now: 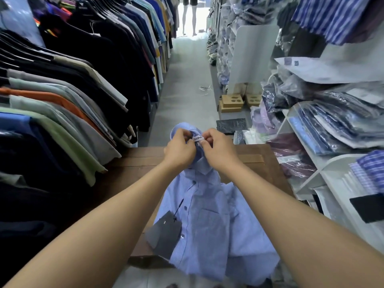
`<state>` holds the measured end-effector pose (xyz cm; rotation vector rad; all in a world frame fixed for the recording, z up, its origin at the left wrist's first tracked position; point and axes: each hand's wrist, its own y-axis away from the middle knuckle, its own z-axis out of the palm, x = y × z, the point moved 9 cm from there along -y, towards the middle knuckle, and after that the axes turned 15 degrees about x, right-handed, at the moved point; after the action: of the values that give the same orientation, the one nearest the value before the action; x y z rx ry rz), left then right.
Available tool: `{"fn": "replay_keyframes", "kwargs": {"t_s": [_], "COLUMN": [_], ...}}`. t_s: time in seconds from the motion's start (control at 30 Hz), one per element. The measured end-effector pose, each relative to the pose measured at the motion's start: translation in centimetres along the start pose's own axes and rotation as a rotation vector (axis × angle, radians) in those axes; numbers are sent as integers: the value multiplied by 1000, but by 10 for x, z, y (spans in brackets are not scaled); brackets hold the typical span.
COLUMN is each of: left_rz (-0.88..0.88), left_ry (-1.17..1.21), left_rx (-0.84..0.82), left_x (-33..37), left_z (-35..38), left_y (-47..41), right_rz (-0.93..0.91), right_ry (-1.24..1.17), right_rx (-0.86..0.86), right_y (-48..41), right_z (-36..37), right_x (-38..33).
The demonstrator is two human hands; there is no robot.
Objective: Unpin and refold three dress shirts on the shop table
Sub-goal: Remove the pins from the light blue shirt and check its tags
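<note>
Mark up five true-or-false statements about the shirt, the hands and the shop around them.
1. The left hand and the right hand both pinch the collar of the light blue shirt. True.
2. The shirt is sealed in a plastic bag. False: it is bare; the bagged shirts sit on shelves at the right.
3. A dark hang tag on a string lies at the shirt front. True.
4. The shirt rests on a glass counter. False: it lies on a brown wooden table.
5. The hanging garments are on the person's right. False: they hang on the left.
</note>
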<state>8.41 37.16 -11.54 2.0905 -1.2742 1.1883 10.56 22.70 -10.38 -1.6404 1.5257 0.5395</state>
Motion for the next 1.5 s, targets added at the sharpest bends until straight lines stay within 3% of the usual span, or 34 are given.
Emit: {"fn": "replay_keyframes", "kwargs": {"t_s": [0.37, 0.77, 1.13, 1.5], "left_rz": [-155, -6, 24, -77], "left_ry": [359, 229, 403, 522], "left_rx": [-59, 31, -48, 12], "left_x": [-8, -9, -19, -25], "left_z": [-8, -26, -29, -31], "left_y": [-14, -26, -13, -15], "right_rz": [64, 200, 263, 215], "right_ry": [23, -239, -230, -143], "right_rx": [61, -58, -108, -83], "right_y": [2, 2, 0, 6], "right_z": [-7, 1, -1, 9], "right_x": [5, 0, -2, -6]}}
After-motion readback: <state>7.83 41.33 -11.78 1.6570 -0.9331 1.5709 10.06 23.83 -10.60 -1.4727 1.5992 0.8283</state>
